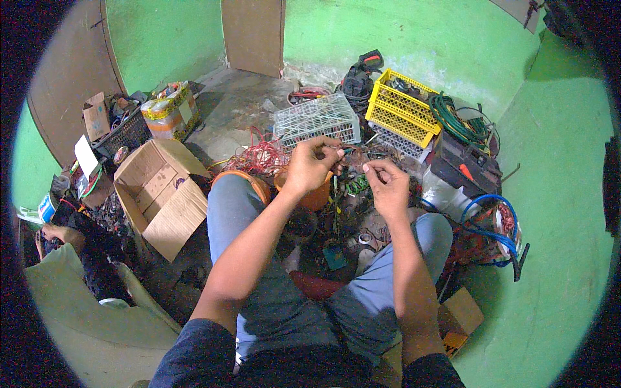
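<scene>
Both my hands are raised over my lap, side by side with a small gap. My left hand [312,167] is closed, thumb and fingertips pinched together; a thin dark strand, perhaps a wire, shows by the fingertips. My right hand [389,185] is pinched too, thumb against forefinger, and whatever it grips is too small to tell. Below my left hand stands an orange pot [315,196], and beyond it lies a tangle of red wires [262,160]. A bright green coiled wire [356,186] lies between and beneath my hands. Dark clutter fills the floor between my legs.
An open cardboard box [171,213] stands to the left; near it is another person's hand [63,235]. Ahead are a pale crate [314,123] and a yellow crate [401,107]. On the right lie a dark toolbox [462,161] and blue hose [495,234] beside the green wall.
</scene>
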`<action>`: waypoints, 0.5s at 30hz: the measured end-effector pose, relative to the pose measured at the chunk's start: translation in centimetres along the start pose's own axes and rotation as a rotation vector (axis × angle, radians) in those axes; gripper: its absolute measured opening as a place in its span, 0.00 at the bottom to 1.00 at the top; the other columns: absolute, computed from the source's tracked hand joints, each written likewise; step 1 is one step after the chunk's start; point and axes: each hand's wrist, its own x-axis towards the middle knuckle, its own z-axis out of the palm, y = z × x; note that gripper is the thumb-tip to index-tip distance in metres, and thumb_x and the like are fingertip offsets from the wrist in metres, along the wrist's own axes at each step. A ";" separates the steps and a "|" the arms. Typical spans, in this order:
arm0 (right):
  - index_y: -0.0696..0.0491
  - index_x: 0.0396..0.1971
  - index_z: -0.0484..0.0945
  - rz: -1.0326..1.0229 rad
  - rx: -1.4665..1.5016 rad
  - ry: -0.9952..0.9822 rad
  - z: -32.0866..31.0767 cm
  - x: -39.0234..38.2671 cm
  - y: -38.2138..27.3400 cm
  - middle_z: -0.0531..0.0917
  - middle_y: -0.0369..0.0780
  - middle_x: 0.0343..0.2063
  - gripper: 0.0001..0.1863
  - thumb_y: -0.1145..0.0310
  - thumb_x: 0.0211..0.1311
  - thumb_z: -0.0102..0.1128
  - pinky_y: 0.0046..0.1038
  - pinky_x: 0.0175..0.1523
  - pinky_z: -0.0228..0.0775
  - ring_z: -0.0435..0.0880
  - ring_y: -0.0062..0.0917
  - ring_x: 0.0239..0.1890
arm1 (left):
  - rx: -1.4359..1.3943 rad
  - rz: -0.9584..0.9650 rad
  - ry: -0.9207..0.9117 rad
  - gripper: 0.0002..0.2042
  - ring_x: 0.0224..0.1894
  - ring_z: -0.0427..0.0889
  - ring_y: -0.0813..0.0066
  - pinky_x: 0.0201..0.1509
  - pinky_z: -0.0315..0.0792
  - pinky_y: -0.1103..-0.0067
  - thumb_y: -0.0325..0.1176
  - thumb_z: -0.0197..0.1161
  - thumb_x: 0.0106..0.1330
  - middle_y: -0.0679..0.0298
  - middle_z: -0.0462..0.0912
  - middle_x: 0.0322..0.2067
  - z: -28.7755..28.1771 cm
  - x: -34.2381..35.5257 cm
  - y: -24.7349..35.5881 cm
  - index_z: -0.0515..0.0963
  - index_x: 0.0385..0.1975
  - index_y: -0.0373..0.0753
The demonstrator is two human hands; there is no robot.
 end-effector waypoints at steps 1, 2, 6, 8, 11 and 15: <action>0.57 0.33 0.82 -0.027 -0.047 0.009 0.2 -0.1 0.1 0.84 0.39 0.31 0.03 0.74 0.60 0.66 0.24 0.41 0.73 0.82 0.20 0.34 | 0.022 0.018 -0.010 0.10 0.25 0.82 0.80 0.30 0.76 0.81 0.25 0.63 0.66 0.61 0.84 0.25 0.1 -0.1 0.0 0.79 0.43 0.27; 0.57 0.33 0.82 -0.055 -0.093 0.016 0.4 -0.1 0.2 0.84 0.39 0.31 0.04 0.75 0.59 0.66 0.24 0.40 0.73 0.82 0.20 0.33 | 0.008 0.008 -0.023 0.09 0.25 0.82 0.81 0.30 0.76 0.81 0.24 0.62 0.66 0.62 0.84 0.25 0.1 -0.1 0.0 0.79 0.43 0.27; 0.60 0.33 0.81 -0.223 -0.321 0.066 1.0 -0.5 -0.7 0.78 0.33 0.25 0.02 0.80 0.60 0.64 0.17 0.28 0.62 0.71 0.10 0.25 | -0.032 -0.007 -0.078 0.09 0.25 0.81 0.81 0.30 0.75 0.81 0.24 0.62 0.65 0.62 0.84 0.25 0.5 -0.3 0.2 0.79 0.43 0.27; 0.60 0.32 0.81 -0.306 -0.391 0.103 1.2 -0.6 -1.5 0.77 0.34 0.24 0.02 0.79 0.59 0.65 0.18 0.26 0.59 0.69 0.10 0.24 | -0.030 -0.007 -0.097 0.09 0.25 0.81 0.82 0.30 0.75 0.81 0.24 0.62 0.66 0.62 0.84 0.25 0.5 -0.4 0.3 0.79 0.43 0.27; 0.59 0.34 0.80 -0.386 -0.452 0.138 1.4 -0.6 -1.1 0.77 0.35 0.23 0.05 0.79 0.58 0.66 0.18 0.25 0.59 0.69 0.11 0.23 | -0.033 0.005 -0.116 0.09 0.25 0.80 0.82 0.31 0.75 0.82 0.25 0.62 0.66 0.63 0.84 0.24 0.6 -0.4 0.3 0.80 0.43 0.27; 0.59 0.41 0.75 -0.155 -0.346 0.221 2.0 -1.0 -0.6 0.78 0.38 0.24 0.12 0.78 0.59 0.66 0.21 0.27 0.67 0.72 0.13 0.25 | -0.036 -0.047 -0.163 0.10 0.31 0.81 0.80 0.38 0.76 0.79 0.28 0.64 0.65 0.61 0.85 0.30 0.6 -0.4 0.2 0.81 0.43 0.29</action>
